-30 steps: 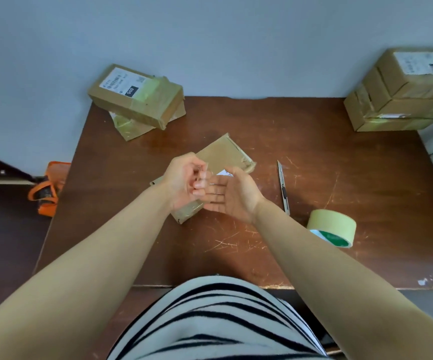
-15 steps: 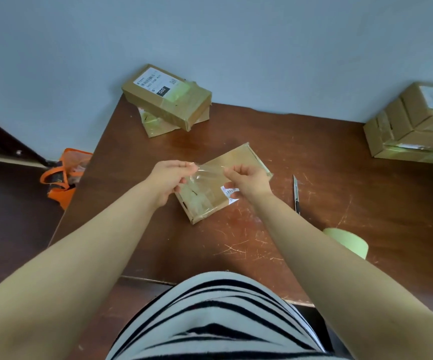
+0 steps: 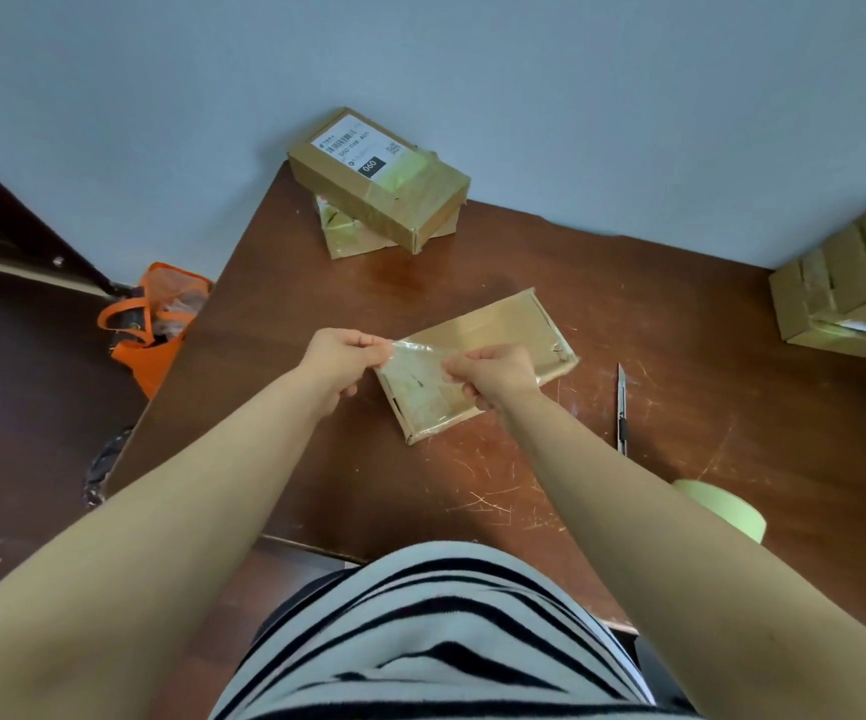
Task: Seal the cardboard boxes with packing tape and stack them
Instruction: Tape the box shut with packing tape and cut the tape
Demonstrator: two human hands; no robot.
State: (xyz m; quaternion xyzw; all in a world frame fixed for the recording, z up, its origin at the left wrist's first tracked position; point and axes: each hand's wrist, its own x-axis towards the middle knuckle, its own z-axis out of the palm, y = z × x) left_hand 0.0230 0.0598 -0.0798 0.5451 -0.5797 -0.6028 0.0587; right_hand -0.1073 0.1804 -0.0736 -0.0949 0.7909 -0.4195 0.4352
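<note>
We pinch a clear tape strip (image 3: 416, 356) between left hand (image 3: 339, 358) and right hand (image 3: 493, 374), just above the flat cardboard box (image 3: 511, 327) lying mid-way across the table (image 3: 680, 314). We should pull it taut, square it to the box, and lower it evenly.

Flat box (image 3: 477, 366) mid-table (image 3: 628, 314), stacked boxes (image 3: 378, 184) behind, knife (image 3: 621, 407) right.

Right forearm (image 3: 628, 491) half-hides tape roll (image 3: 724, 507); box stack (image 3: 846, 293) cropped.
</note>
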